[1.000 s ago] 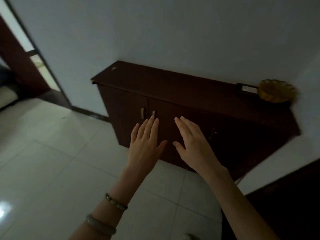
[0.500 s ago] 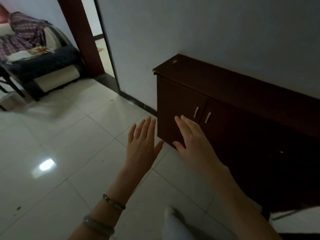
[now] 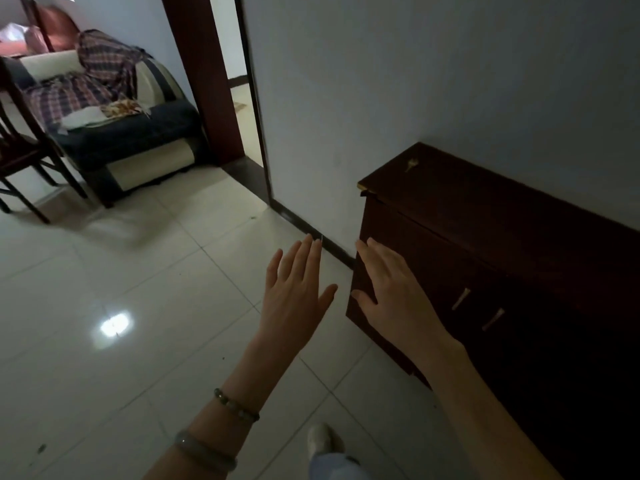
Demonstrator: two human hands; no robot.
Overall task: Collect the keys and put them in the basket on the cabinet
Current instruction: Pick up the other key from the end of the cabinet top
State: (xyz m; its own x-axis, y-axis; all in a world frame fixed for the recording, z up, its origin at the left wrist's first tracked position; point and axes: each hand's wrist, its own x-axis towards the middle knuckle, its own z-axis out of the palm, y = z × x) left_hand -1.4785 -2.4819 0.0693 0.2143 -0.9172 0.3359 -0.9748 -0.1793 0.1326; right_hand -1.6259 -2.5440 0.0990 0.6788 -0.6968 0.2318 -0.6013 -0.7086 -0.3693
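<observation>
A small brass-coloured key [image 3: 411, 165] lies on the near left corner of the dark wooden cabinet [image 3: 485, 216], which stands against the wall on the right. My left hand [image 3: 298, 292] is held out flat over the floor tiles, fingers apart, holding nothing. My right hand [image 3: 391, 292] is also flat and empty, in front of the cabinet's left end. Both hands are well below and short of the key. The basket is out of view.
A doorway [image 3: 239, 81] with a dark frame opens beyond the cabinet. A sofa [image 3: 114, 133] covered with plaid cloth and a wooden chair [image 3: 20, 157] stand at the left back. Pale glossy tiles [image 3: 104, 341] cover the floor. My foot [image 3: 322, 441] shows at the bottom.
The view has swung left: the cabinet has slid to the right, the basket has left the frame, and the sofa and doorway have come in. Both hands keep their flat, empty pose.
</observation>
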